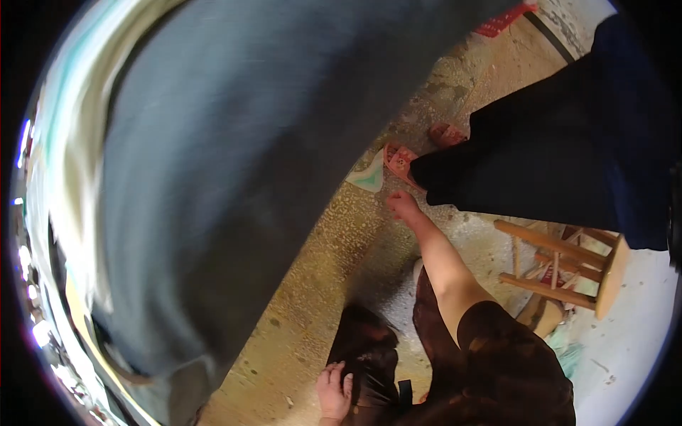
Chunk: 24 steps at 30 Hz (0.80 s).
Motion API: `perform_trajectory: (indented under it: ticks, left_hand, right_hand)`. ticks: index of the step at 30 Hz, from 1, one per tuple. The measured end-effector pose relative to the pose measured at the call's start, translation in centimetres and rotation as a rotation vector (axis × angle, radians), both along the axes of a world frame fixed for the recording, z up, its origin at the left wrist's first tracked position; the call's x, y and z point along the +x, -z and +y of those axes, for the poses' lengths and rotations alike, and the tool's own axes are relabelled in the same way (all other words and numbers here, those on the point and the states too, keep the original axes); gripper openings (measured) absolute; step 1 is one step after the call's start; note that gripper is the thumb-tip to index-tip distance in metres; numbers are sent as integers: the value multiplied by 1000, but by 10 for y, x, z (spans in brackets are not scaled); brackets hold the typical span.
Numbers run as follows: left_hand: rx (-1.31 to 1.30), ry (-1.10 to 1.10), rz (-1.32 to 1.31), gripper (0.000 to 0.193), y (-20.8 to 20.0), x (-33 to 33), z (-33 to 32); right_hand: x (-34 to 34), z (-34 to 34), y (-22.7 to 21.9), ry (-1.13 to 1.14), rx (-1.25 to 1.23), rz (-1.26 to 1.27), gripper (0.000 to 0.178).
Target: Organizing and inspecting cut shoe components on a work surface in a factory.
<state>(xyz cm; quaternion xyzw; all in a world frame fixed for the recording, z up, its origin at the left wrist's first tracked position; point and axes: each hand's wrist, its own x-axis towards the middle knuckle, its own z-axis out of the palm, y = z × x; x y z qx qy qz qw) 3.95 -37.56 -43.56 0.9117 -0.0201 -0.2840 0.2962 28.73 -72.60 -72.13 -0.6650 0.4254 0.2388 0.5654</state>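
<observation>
My left hand (334, 392) lies on the dark brown trousers (364, 355) at my thigh, fingers apart and holding nothing I can see. My right arm reaches out over the floor. At its end my right hand (403, 204) is closed, the fingers curled in. Whether anything is pinched in it is too small to tell. Just beyond it, a white and pale green piece (368, 176) shows at the edge of a large dark grey cloth (234, 163). This cloth fills the left half, close and partly blurred.
At the right stands another person in wide black trousers (533, 149) and pinkish-red slippers (400, 163), near my right hand. A wooden stool (561, 266) lies tipped beside a pale wall (629, 355). Something red (504, 20) is at the top. The speckled floor (284, 319) is stained.
</observation>
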Motion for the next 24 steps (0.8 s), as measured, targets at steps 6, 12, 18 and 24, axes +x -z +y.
perform_trajectory:
  ticks: [6, 12, 18, 24]
  left_hand:
    - [115, -30, -61, 28, 42, 26, -16]
    - [223, -115, -143, 23, 44, 47, -15]
    - [235, -96, -327, 17, 76, 36, 14]
    - [259, -115, -410, 13, 101, 28, 25]
  right_hand:
    - [15, -37, 71, 40, -299, 9, 29]
    - [61, 3, 35, -556, -1054, -377, 24]
    - [112, -26, 38, -722, -1147, -471, 24]
    - [133, -52, 107, -370, -1216, -461, 21]
